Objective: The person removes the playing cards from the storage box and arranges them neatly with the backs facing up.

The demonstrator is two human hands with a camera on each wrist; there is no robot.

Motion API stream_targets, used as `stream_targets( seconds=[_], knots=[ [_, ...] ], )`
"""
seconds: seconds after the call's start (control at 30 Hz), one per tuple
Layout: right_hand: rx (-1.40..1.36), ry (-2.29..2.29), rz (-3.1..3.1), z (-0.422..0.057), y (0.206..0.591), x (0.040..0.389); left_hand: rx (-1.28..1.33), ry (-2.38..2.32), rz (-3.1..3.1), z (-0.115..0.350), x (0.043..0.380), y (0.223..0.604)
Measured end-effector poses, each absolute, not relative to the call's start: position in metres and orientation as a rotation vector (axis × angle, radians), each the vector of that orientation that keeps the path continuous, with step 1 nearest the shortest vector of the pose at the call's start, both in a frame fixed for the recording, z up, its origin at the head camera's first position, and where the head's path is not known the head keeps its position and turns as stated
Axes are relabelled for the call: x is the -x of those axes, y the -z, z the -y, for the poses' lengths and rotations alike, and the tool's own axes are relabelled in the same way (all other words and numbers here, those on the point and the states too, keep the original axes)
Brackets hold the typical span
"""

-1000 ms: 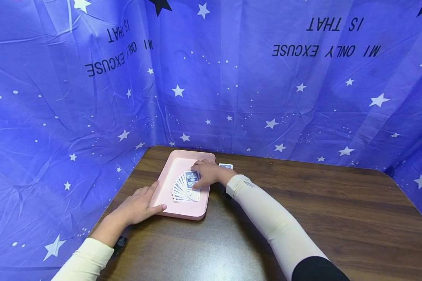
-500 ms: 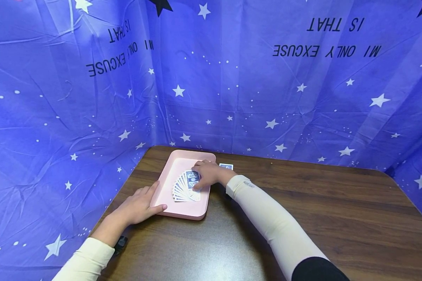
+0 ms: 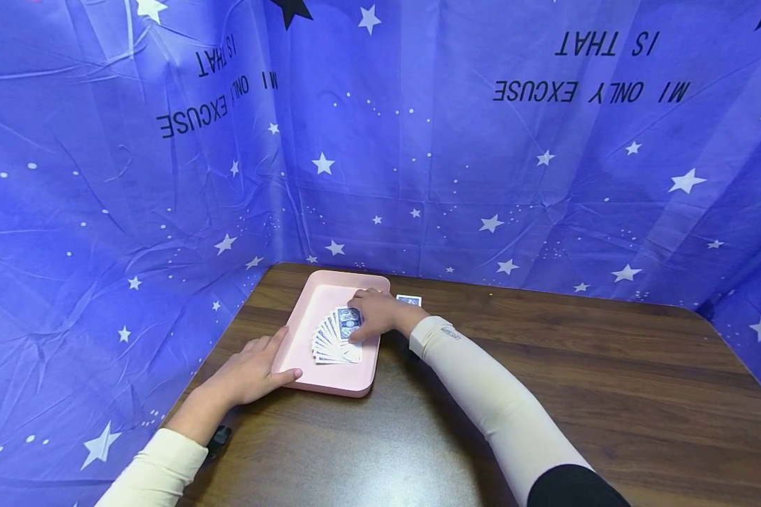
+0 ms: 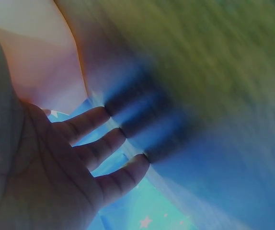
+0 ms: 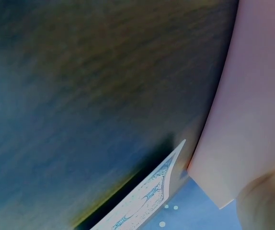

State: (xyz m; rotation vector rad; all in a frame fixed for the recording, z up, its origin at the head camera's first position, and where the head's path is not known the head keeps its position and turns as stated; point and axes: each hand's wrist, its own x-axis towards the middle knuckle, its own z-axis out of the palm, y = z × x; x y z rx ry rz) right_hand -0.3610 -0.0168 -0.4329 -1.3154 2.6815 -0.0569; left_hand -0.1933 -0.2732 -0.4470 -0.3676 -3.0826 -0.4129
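Observation:
A pink tray [image 3: 298, 317] stands at the table's far left, with a fan of blue-backed playing cards [image 3: 330, 348] inside. My left hand [image 3: 247, 373] rests against the tray's left side, thumb over the near corner. In the left wrist view its fingers [image 4: 123, 179] stretch out below the tray wall, tips at the table. Over the fan, my right hand [image 3: 375, 313] pinches the top playing card [image 3: 349, 324] between thumb and fingers at its right side. The palm hides part of that card. In the right wrist view only a blurred bit of the hand [image 5: 267, 201] shows.
Just right of the tray, another blue-backed playing card [image 3: 409, 301] lies on the wooden table [image 3: 545, 366], partly behind my right wrist; the right wrist view shows this card's edge lifted. A blue star-printed curtain [image 3: 456, 155] borders the table's far and left edges.

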Motion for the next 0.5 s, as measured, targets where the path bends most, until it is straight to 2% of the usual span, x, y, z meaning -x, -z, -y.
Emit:
stream_targets(
  seconds=[0.5],
  knots=[
    [1.326,0.185,-2.665,0.0156,0.4299,0.3606,0.372,0.425,3.080,0.2746,0.1930,0.4477]
  ],
)
